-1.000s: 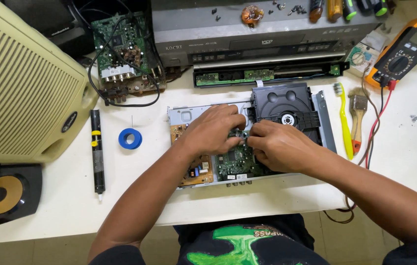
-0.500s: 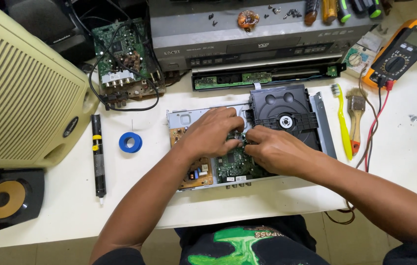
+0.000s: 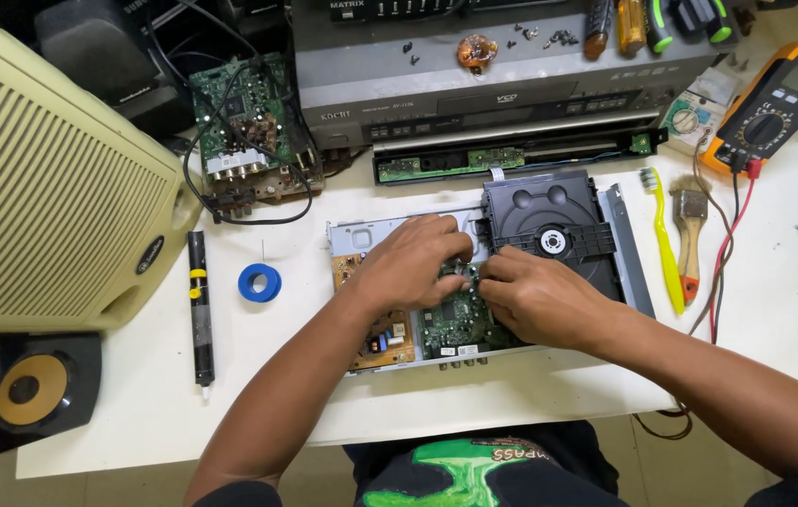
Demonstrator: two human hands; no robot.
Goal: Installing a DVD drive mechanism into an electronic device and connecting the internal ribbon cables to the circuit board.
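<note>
An opened disc player chassis (image 3: 352,235) lies on the white table, with a black disc drive (image 3: 549,221), a green circuit board (image 3: 455,329) and a tan power board (image 3: 385,343) inside. My left hand (image 3: 408,263) rests over the boards, fingers curled down near the drive's left edge. My right hand (image 3: 530,296) lies on the green board, its fingertips meeting the left hand's. Both pinch at something small between them, hidden by the fingers.
A beige speaker grille (image 3: 42,188) fills the left. A loose green board with wires (image 3: 249,131), a black pen-like tool (image 3: 200,300) and blue tape roll (image 3: 259,282) lie nearby. Behind stands a grey player (image 3: 474,84). Right: yellow toothbrush (image 3: 667,239), small brush (image 3: 690,225), orange multimeter (image 3: 779,103).
Both hands stay together over the board; only small finger shifts. The view has drifted slightly.
</note>
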